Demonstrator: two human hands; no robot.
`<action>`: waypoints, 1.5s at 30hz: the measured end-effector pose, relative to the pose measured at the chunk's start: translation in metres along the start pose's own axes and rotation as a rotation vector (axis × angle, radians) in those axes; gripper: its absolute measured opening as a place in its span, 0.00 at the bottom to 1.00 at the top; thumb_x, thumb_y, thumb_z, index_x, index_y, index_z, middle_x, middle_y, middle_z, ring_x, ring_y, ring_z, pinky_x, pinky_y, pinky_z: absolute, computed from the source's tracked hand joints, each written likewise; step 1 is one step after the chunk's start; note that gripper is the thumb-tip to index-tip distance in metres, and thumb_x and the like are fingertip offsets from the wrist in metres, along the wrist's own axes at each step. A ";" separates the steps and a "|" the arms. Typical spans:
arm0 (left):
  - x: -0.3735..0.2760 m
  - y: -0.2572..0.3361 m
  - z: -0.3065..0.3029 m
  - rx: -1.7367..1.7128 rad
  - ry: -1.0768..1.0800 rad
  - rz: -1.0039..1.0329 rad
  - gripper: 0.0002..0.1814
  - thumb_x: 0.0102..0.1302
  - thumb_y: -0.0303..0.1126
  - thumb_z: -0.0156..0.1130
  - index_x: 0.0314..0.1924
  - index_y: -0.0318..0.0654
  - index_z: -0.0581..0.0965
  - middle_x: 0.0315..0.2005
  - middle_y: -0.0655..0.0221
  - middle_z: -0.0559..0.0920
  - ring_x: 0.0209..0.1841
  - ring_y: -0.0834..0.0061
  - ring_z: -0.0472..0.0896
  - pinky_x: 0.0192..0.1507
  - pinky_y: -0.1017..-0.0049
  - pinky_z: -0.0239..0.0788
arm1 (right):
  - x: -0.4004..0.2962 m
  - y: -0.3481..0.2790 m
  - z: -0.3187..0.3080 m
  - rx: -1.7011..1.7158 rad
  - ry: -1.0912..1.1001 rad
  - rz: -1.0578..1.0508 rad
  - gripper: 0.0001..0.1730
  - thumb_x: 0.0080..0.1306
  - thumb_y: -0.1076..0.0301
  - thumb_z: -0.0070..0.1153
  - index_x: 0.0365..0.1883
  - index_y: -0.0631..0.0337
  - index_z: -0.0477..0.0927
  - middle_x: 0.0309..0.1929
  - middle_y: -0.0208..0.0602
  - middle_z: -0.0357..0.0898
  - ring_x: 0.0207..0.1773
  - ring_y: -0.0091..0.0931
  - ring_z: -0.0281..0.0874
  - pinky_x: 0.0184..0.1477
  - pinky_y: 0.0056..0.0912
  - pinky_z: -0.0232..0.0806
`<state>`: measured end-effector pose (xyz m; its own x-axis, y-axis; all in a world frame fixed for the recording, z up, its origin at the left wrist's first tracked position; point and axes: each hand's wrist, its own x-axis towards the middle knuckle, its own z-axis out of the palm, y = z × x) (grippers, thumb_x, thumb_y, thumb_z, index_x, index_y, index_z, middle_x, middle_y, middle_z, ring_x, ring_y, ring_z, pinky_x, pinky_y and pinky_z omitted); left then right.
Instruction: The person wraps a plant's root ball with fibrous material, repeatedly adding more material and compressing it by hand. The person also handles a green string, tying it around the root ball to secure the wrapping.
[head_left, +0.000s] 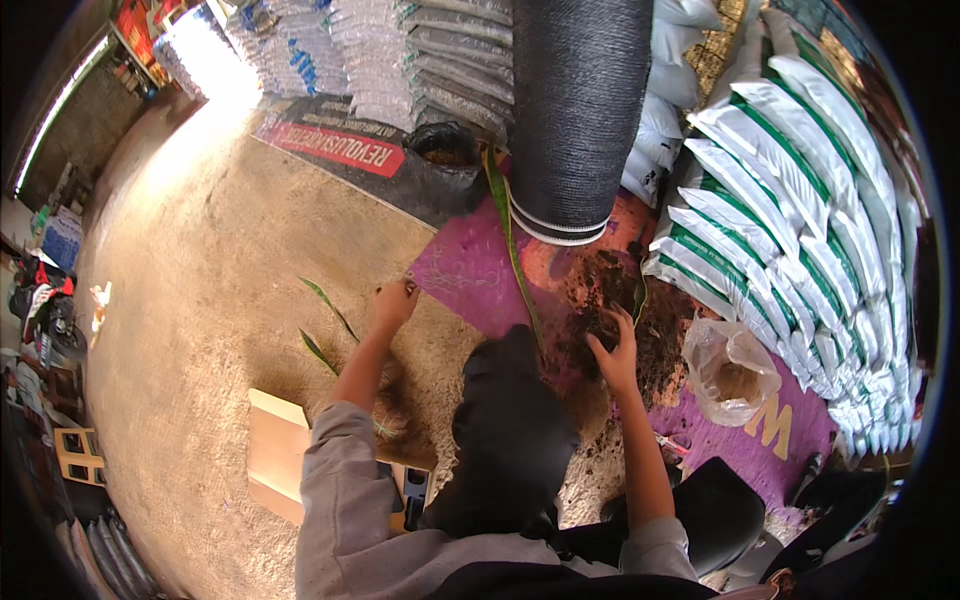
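My left hand (395, 305) is over the edge of a purple printed sheet (469, 304), fingers curled and fingertips together. Pale, thin roots (457, 279) spread out beside those fingertips; whether they are pinched I cannot tell. My right hand (615, 351) has thumb and fingers apart, at a spread of dark soil (592, 300) with nothing visible in its grasp. A long snake plant leaf (504, 214) lies between the hands. A shorter green leaf (640, 300) stands just beyond my right fingers. Two narrow leaves (330, 306) show left of my left forearm.
A black mesh roll (581, 112) rises ahead, beside a black plastic bag (450, 169). Stacked white-and-green sacks (780, 202) line the right. Near my right arm are a clear plastic bag (731, 371) and red-handled pruners (671, 444). An open cardboard box (277, 450) lies at left.
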<state>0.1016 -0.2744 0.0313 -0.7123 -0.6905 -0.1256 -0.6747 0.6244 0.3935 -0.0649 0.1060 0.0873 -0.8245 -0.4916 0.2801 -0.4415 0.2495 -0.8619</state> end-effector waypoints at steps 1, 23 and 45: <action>0.010 -0.003 0.016 0.060 -0.005 0.011 0.13 0.61 0.40 0.52 0.41 0.43 0.77 0.30 0.65 0.80 0.38 0.63 0.77 0.56 0.50 0.51 | -0.006 0.006 -0.001 0.028 -0.009 0.078 0.26 0.49 0.68 0.61 0.47 0.64 0.70 0.55 0.44 0.62 0.57 0.37 0.64 0.55 0.36 0.60; 0.063 0.008 0.137 0.292 0.168 0.146 0.10 0.54 0.36 0.60 0.36 0.42 0.79 0.46 0.68 0.70 0.55 0.66 0.63 0.60 0.47 0.45 | -0.012 0.079 0.031 0.245 -0.010 0.423 0.21 0.56 0.74 0.54 0.49 0.64 0.68 0.55 0.40 0.64 0.51 0.29 0.69 0.51 0.29 0.63; 0.080 0.082 -0.177 -0.163 0.138 0.522 0.11 0.58 0.30 0.57 0.37 0.28 0.74 0.33 0.59 0.78 0.37 0.67 0.79 0.41 0.71 0.68 | -0.002 0.020 0.013 0.396 0.135 0.253 0.17 0.57 0.76 0.52 0.46 0.66 0.71 0.44 0.38 0.72 0.45 0.25 0.72 0.48 0.26 0.64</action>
<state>0.0234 -0.3423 0.2146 -0.9044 -0.3536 0.2390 -0.1937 0.8390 0.5085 -0.0678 0.1012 0.0646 -0.9386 -0.3377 0.0705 -0.0740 -0.0023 -0.9973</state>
